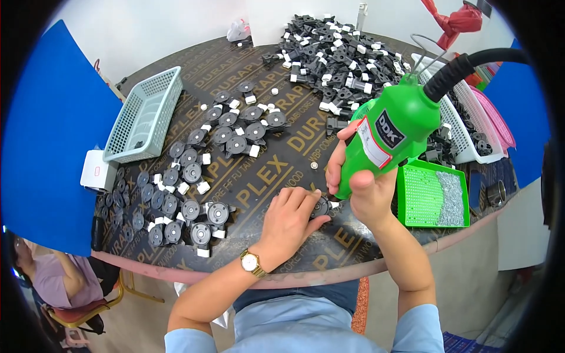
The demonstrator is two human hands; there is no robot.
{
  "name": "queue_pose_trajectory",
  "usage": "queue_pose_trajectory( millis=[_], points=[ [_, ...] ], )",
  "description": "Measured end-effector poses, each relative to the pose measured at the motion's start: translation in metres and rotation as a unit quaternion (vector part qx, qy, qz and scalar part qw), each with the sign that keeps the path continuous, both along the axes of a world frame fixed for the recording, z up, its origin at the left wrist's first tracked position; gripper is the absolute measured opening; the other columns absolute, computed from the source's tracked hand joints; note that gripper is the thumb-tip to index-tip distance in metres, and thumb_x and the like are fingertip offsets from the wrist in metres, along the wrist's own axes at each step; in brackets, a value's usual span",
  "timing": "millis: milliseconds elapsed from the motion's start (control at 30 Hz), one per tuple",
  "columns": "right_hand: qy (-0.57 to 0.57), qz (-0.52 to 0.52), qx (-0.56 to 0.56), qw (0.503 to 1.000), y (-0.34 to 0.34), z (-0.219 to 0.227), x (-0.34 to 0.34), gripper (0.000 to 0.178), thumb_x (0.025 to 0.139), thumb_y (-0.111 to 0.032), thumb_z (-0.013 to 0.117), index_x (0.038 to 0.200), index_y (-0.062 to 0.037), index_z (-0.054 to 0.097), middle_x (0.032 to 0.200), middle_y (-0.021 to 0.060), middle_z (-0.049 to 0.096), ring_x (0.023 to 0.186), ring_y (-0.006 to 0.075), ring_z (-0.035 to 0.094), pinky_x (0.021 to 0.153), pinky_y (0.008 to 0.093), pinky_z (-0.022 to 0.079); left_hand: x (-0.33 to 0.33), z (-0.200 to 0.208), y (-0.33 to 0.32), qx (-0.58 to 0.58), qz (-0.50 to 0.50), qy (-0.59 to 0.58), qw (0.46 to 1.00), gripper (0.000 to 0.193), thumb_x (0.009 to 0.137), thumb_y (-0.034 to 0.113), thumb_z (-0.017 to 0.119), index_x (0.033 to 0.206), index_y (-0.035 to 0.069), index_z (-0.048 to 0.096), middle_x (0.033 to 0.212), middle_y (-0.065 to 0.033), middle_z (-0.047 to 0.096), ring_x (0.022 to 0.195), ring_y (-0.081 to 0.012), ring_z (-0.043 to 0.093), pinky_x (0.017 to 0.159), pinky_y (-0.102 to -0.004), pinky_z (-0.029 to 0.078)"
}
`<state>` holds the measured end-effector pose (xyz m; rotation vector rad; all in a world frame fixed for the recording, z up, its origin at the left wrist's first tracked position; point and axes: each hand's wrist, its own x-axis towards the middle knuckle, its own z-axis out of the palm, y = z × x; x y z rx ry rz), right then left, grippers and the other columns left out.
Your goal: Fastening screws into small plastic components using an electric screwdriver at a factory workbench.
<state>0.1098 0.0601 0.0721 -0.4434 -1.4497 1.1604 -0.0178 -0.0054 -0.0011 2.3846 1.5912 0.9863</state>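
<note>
My right hand (374,199) grips a bright green electric screwdriver (388,132), held tilted with its narrow end down and its thick black cable running off at the upper right. Below the tool, near the table's front edge, my left hand (287,219) pinches a round black plastic part (321,207) with a small white tab. The screwdriver's lower end is close to that part. Whether its tip touches the part cannot be made out, since my right hand and the tool's body hide it.
Similar round black parts (200,233) are spread over the table's left half. A large heap of black-and-white pieces (335,59) lies at the back. A green tray (421,220) with small screws stands at right. Pale baskets (172,88) sit at both sides. Someone (67,276) sits at lower left.
</note>
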Motion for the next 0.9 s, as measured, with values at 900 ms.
queue_pose_trajectory(
  millis=[900],
  points=[
    [-0.005, -0.13, -0.013, 0.991, -0.011, -0.011, -0.026, 0.055, 0.065, -0.032, 0.082, 0.09, -0.0049, 0.041, 0.07, 0.0027, 0.058, 0.062, 0.0074, 0.054, 0.055, 0.0236, 0.045, 0.0, -0.009, 0.002, -0.005, 0.01, 0.004, 1.0, 0.036, 0.07, 0.022, 0.071, 0.095, 0.004, 0.051, 0.087, -0.0096, 0.046, 0.082, -0.028, 0.049, 0.068, -0.0377, 0.042]
  ],
)
